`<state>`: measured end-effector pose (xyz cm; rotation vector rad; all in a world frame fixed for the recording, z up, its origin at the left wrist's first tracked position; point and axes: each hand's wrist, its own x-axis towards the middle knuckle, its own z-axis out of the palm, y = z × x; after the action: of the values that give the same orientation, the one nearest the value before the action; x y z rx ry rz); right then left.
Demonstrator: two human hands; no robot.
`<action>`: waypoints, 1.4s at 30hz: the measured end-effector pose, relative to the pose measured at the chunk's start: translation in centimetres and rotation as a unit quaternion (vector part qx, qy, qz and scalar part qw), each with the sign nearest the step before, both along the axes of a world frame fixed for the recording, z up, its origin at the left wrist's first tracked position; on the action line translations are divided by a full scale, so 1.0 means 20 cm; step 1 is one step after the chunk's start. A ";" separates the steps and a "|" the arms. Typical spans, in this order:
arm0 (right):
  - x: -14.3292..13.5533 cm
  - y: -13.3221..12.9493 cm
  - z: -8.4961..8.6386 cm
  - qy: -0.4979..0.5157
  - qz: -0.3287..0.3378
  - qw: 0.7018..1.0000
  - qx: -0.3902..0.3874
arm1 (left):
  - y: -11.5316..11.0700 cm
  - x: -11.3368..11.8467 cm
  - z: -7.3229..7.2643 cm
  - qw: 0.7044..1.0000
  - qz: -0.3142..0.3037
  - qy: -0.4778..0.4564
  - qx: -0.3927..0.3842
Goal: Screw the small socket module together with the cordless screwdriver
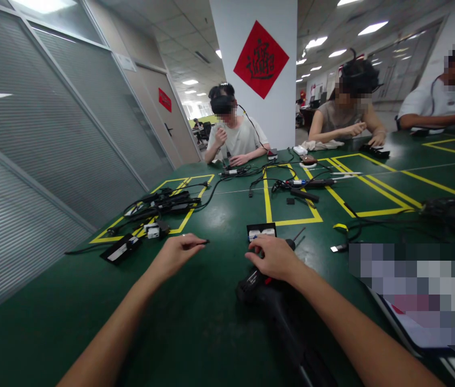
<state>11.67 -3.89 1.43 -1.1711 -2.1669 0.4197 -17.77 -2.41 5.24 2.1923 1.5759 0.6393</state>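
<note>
Over the green table, my left hand [178, 252] pinches a small black piece [206, 242] between thumb and fingertips; its exact kind is too small to make out. My right hand [274, 256] hovers at an open black case [261, 227] with a white inside, thumb and bent fingers apart. The fingertips overlap the case's near edge, and I cannot tell whether they touch it. Beneath my right hand lies a black drill-like power tool [269, 298] with a red part. A thin metal shaft [300, 235] points out beyond that hand, to the upper right.
Black cables and adapters [171, 203] pile up at the left, beside another open black case [120, 249]. Tools [308, 183] and wires lie amid yellow tape rectangles. A tablet-like device [408, 328] sits at right. Three people sit across the table.
</note>
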 end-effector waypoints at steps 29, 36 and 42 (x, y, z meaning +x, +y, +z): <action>0.00 0.00 0.01 -0.037 -0.017 0.999 0.011 | -0.10 -0.77 -0.09 0.987 0.055 -0.005 -0.154; -0.01 0.00 0.01 -0.043 -0.019 0.999 0.010 | -0.08 -0.72 -0.06 0.980 0.078 0.001 -0.185; 0.00 0.00 0.01 -0.048 -0.017 0.999 0.010 | -0.06 -0.64 0.00 0.975 0.082 0.022 -0.207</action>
<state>11.62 -3.93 1.65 -1.2385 -2.2235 0.3336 -30.64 -3.56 5.15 1.7943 1.7413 0.2724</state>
